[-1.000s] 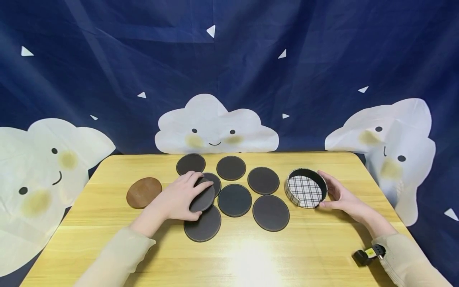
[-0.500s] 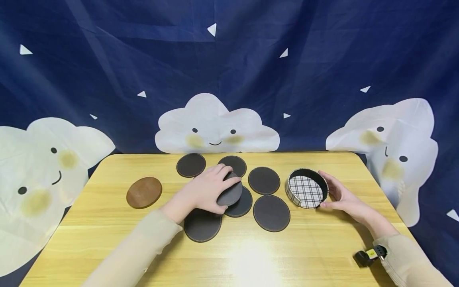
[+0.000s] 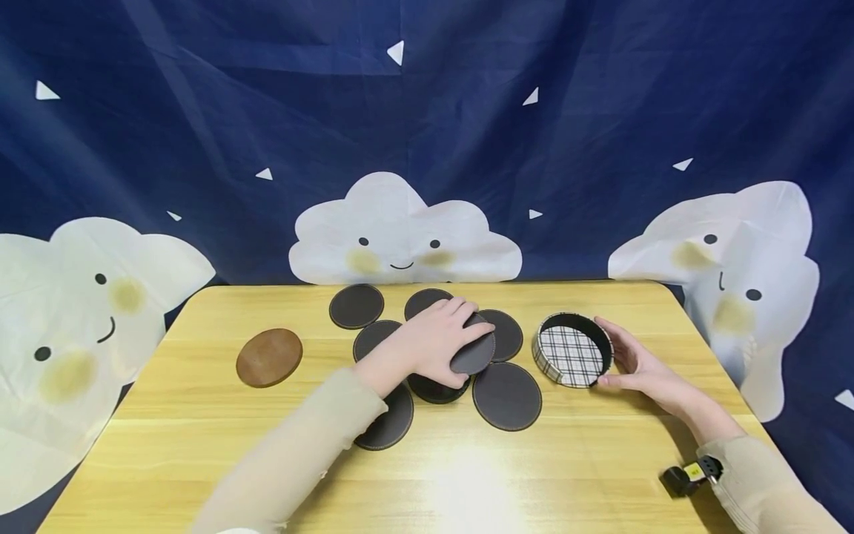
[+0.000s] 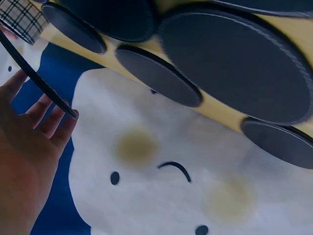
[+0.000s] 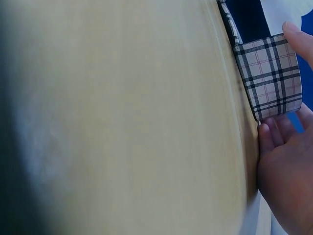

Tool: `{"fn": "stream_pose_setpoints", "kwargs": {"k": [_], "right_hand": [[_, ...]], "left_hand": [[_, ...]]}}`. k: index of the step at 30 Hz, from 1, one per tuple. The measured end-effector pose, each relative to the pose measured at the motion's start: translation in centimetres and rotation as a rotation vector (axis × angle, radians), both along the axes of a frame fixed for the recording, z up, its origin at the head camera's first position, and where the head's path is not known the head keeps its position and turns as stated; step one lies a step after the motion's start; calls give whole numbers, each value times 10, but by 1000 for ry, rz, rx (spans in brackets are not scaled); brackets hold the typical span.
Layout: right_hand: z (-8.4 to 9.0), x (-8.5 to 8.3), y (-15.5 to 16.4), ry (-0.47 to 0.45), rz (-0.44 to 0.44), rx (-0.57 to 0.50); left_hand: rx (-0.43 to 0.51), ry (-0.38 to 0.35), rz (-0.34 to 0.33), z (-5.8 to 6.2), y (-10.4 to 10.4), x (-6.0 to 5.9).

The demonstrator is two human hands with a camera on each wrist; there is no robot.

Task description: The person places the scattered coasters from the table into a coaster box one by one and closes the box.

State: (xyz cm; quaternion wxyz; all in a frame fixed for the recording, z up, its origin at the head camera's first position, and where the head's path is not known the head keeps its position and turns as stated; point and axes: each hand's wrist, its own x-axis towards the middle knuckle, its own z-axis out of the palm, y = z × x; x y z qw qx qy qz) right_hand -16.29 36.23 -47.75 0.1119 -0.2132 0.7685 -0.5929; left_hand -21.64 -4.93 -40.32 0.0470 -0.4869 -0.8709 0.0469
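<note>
My left hand (image 3: pixel 437 337) holds a round black coaster (image 3: pixel 475 352) between thumb and fingers, above the other coasters near the table's middle. Seen from the left wrist, the held coaster (image 4: pixel 36 78) is edge-on, apart from those lying below. My right hand (image 3: pixel 634 363) grips the right side of a round plaid coaster holder (image 3: pixel 543 367), which stands upright on the table with its plaid floor showing. In the right wrist view, thumb and fingers lie round the holder's checked outer wall (image 5: pixel 271 73).
Several black coasters lie flat about the left hand, such as one near coaster (image 3: pixel 507 397) and one far coaster (image 3: pixel 356 306). A brown disc (image 3: pixel 269 357) lies to their left. The wooden table (image 3: pixel 534 475) ends at a blue cloud-print cloth (image 3: pixel 467 111).
My left hand has carried the black coaster rightward across the lying coasters, towards the plaid holder. The right hand and the holder have stayed in place.
</note>
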Motion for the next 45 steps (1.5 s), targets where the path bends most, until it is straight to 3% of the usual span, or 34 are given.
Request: {"fn": "stream_pose_setpoints", "kwargs": {"k": [13,30,45], "right_hand": [[4,1,-2,-15,-4,14],[6,4,-4,5,18,2],[3,3,-2,12,13,-6]], "left_hand": [[-16,33,12,7,66,-5],[-84,83,68,6,149,3],[-125,130,77,-15,185,5]]}}
